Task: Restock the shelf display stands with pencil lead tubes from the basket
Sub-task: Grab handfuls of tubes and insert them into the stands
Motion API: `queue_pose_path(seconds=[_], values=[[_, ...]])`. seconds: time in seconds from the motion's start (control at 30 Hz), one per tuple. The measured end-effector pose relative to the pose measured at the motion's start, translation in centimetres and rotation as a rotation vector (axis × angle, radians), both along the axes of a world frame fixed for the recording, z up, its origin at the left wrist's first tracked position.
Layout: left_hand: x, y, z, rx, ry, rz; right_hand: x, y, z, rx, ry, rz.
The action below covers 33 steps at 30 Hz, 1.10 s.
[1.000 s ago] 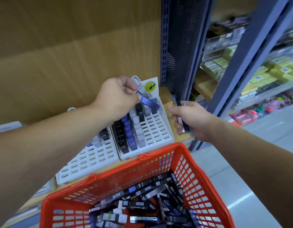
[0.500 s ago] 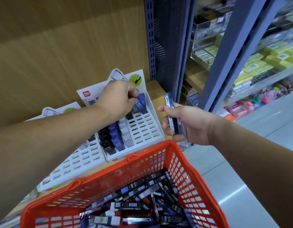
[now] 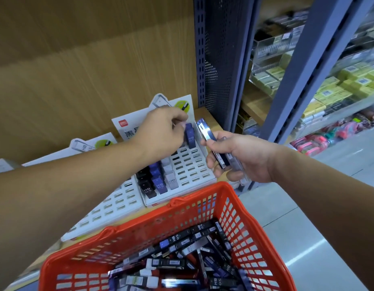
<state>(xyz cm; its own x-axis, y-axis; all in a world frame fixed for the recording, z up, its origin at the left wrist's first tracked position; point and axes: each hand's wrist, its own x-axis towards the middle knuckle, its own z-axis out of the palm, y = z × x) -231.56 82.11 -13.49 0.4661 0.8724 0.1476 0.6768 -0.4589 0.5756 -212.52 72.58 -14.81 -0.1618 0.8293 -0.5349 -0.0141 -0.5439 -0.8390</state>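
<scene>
Orange plastic basket [image 3: 139,234], directly in front of the white display stand [image 3: 192,166], is cut off by the lower frame edge; only its far rim and parts of its walls show. Pencil lead tubes [image 3: 181,261] lie heaped inside it in black, blue and pale grey. A few read "HB 0.5"; most labels are too blurred to read.

The stand's header card [image 3: 129,131] is largely covered by the left hand [image 3: 160,131], and its print cannot be read in full. The left forearm hides the rear of the stand's left columns and part of a second stand [image 3: 110,208] just left of it. Black, blue and grey tubes stand in the visible front slots of those columns [image 3: 158,182].

Left hand: over the rear of the stand, fingers curled, tips at the top of a blue tube [image 3: 190,135] standing in a rear slot. Blur covers the contact, so it cannot be told whether the fingers pinch the tube or only touch it.

Right hand [image 3: 245,156]: just right of the stand, fingers and thumb curled round a bundle of tubes [image 3: 221,159]. One blue tube [image 3: 206,130] juts up beside the stand's rear right corner. The number held cannot be told.

Behind the stand is a wooden back panel [image 3: 76,70]. Right of the stand rises a blue perforated upright [image 3: 221,49], with blurred stocked shelves [image 3: 339,85] beyond.
</scene>
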Motion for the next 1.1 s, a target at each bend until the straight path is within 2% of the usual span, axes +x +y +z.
queue_pose_path(seconds=[0.07,0.17,0.33,0.57,0.7,0.77,0.87,0.97,1.03,1.1], values=[[-1.0,-1.4,1.3,-0.196,-0.170,0.062,-1.2,0.4,0.9,0.009,-0.032,0.092],[-3.9,-3.6,3.2,-0.353,-0.262,0.126,-4.1,0.9,2.7,0.031,-0.046,0.248],[-11.4,-6.4,6.6,-0.439,-0.375,0.269,-10.0,1.5,5.3,0.065,-0.036,0.420],[-22.1,-10.6,8.2,-0.398,-0.466,0.475,-17.3,0.1,6.9,0.144,-0.342,0.682],[-26.5,-12.5,9.0,-0.538,-0.656,0.472,-22.3,-2.8,7.9,0.255,-0.390,0.736],[-28.3,-12.7,10.0,-0.619,-0.709,0.406,-24.4,-4.0,8.0,0.265,-0.360,0.716],[-31.5,-12.9,11.2,-0.586,-0.611,0.348,-26.9,-4.7,7.9,0.202,-0.276,0.608],[-35.1,-13.1,11.3,-0.479,-0.501,0.396,-29.7,-4.9,8.1,0.141,-0.138,0.407],[-37.4,-13.5,10.6,-0.460,-0.497,0.439,-31.6,-4.9,7.9,0.107,-0.057,0.273],[-39.3,-13.9,9.4,-0.471,-0.505,0.466,-33.5,-4.7,7.2,0.098,-0.091,0.178]])
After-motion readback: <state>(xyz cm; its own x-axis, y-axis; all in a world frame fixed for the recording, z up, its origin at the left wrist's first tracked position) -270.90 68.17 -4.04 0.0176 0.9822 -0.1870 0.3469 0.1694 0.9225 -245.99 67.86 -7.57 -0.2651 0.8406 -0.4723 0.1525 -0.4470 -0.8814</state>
